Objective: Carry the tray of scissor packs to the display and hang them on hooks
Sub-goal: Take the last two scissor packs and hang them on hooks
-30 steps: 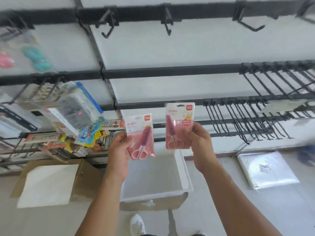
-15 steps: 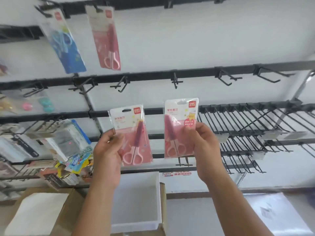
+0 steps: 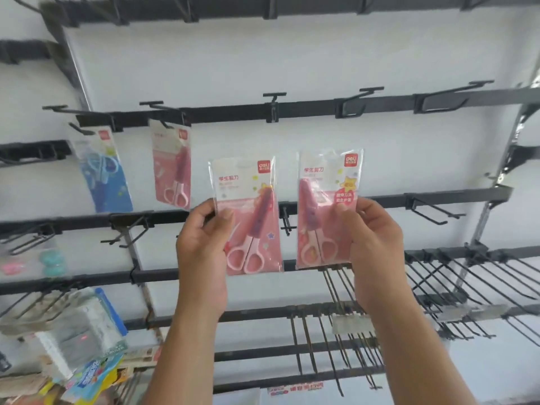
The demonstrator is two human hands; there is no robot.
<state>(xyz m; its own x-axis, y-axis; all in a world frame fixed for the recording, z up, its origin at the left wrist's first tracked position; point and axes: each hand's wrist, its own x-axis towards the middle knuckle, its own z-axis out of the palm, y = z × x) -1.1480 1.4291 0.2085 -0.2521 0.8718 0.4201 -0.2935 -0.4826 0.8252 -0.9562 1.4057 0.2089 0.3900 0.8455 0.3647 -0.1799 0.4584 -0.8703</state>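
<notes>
My left hand [image 3: 201, 247] grips a pink scissor pack [image 3: 248, 211] by its left edge, held upright in front of the display wall. Beside it, my right hand [image 3: 374, 244] holds a second pink scissor pack [image 3: 324, 206] by its right edge. The two packs are apart, side by side. Above them runs a black rail with empty hooks, one empty hook [image 3: 274, 105] straight above the gap between the packs. A hung pink scissor pack [image 3: 172, 168] and a hung blue scissor pack [image 3: 102, 171] are on that rail to the left. The tray is out of view.
Long empty wire hooks [image 3: 455, 276] stick out at the right and below my hands. Stationery packs [image 3: 73, 340] crowd the lower left hooks. A vertical metal upright [image 3: 485, 217] stands at the right. A white wall [image 3: 292, 62] lies behind the rails.
Both hands have risen with their packs, and my view has tilted up the display. The white tray and cardboard box below have dropped out of view. The hung packs now sit level with my hands.
</notes>
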